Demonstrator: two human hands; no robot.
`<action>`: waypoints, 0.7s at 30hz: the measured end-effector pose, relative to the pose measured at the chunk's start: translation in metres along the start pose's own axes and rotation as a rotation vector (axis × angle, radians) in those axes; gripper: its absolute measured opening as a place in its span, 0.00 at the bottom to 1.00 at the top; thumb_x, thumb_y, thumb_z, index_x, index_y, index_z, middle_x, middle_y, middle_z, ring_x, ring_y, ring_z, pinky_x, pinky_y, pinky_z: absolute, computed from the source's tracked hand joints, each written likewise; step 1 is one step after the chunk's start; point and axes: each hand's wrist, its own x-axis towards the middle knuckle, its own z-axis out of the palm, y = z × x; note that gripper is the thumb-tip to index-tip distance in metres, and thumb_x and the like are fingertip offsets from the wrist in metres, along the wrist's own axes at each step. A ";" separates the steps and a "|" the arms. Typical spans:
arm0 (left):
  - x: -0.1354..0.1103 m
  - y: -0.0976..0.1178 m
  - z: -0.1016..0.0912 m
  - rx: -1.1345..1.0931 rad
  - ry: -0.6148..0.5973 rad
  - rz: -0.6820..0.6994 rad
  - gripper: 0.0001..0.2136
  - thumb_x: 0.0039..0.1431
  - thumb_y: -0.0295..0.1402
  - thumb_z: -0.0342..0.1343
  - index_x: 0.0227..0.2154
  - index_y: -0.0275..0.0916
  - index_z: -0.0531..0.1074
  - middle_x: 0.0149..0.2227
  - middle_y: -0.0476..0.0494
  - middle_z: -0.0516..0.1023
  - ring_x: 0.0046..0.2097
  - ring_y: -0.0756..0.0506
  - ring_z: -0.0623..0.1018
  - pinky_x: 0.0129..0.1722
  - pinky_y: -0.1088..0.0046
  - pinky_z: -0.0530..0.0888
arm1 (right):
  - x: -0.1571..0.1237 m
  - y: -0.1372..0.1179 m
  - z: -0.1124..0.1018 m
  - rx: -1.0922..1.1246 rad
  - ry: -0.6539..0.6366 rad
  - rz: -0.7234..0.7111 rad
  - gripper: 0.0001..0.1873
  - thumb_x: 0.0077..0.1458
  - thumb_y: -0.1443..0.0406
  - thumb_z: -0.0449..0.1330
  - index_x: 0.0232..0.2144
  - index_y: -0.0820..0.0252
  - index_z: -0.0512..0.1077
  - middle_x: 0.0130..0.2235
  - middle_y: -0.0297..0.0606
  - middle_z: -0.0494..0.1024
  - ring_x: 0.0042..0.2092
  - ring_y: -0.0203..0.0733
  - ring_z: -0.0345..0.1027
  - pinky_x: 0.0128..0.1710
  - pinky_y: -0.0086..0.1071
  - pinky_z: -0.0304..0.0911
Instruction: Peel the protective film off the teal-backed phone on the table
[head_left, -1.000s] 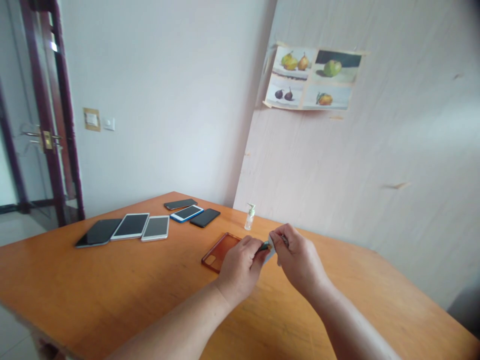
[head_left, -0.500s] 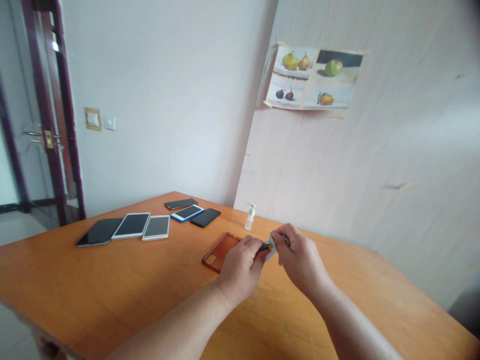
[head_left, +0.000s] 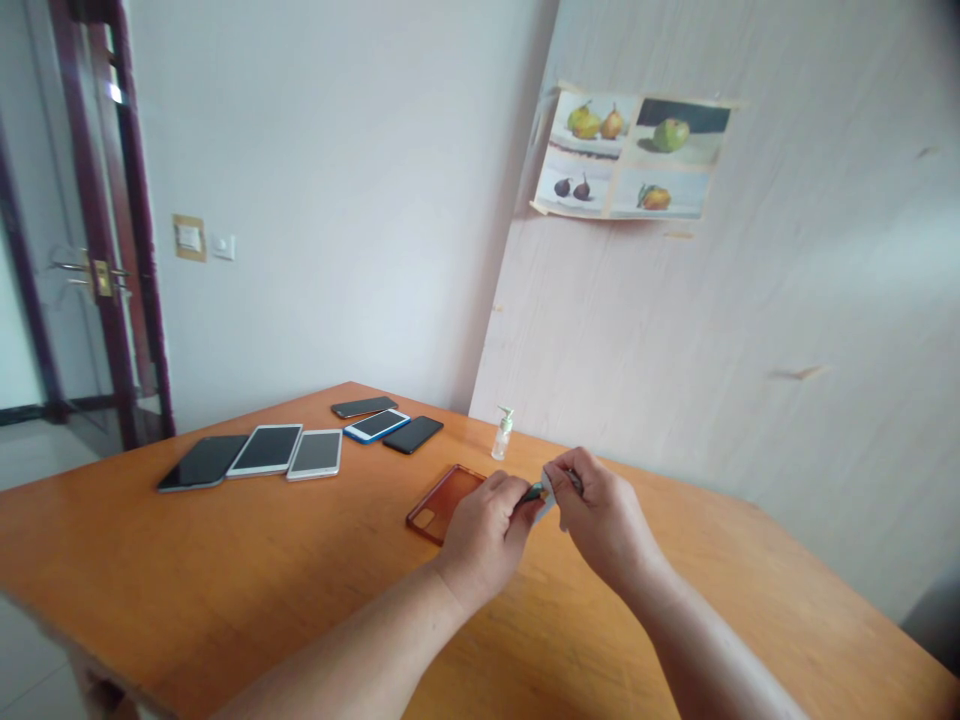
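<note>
Above the wooden table (head_left: 285,580), my left hand (head_left: 487,525) is closed on one end of a thin dark phone (head_left: 533,493), seen nearly edge-on and mostly covered by fingers. My right hand (head_left: 596,500) pinches a white cloth or tissue (head_left: 550,492) against the phone's other end. Part of the white piece hangs below the phone between both hands. Just behind my left hand lies a reddish-brown translucent phone case (head_left: 442,500) with a camera cutout, partly hidden by that hand. Beyond stands a small clear pump bottle (head_left: 502,438) with a pale green top.
Toward the left lie a dark tablet (head_left: 202,463), a white tablet (head_left: 265,450) and a smaller white device (head_left: 315,455). Farther back are a blue-edged phone (head_left: 376,426) and black phones (head_left: 414,435). A wall with taped fruit pictures (head_left: 634,155) rises behind the table.
The whole view has shifted slightly, so everything sits a little farther right. Both hands keep their hold on the phone and the white piece, with hardly any visible movement.
</note>
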 end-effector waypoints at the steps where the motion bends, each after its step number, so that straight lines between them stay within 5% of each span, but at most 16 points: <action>1: 0.000 0.000 0.000 -0.003 0.003 0.003 0.06 0.64 0.30 0.51 0.31 0.40 0.69 0.32 0.47 0.72 0.36 0.47 0.73 0.34 0.73 0.67 | 0.000 0.000 0.000 0.001 0.003 -0.002 0.15 0.62 0.54 0.50 0.31 0.54 0.69 0.22 0.31 0.73 0.24 0.38 0.66 0.25 0.28 0.51; 21: -0.001 0.000 0.000 -0.030 0.009 0.012 0.06 0.64 0.30 0.51 0.32 0.39 0.71 0.32 0.46 0.73 0.36 0.47 0.73 0.34 0.73 0.67 | -0.003 -0.004 0.002 -0.007 -0.010 -0.012 0.14 0.62 0.55 0.50 0.31 0.54 0.69 0.23 0.32 0.73 0.24 0.38 0.66 0.25 0.28 0.51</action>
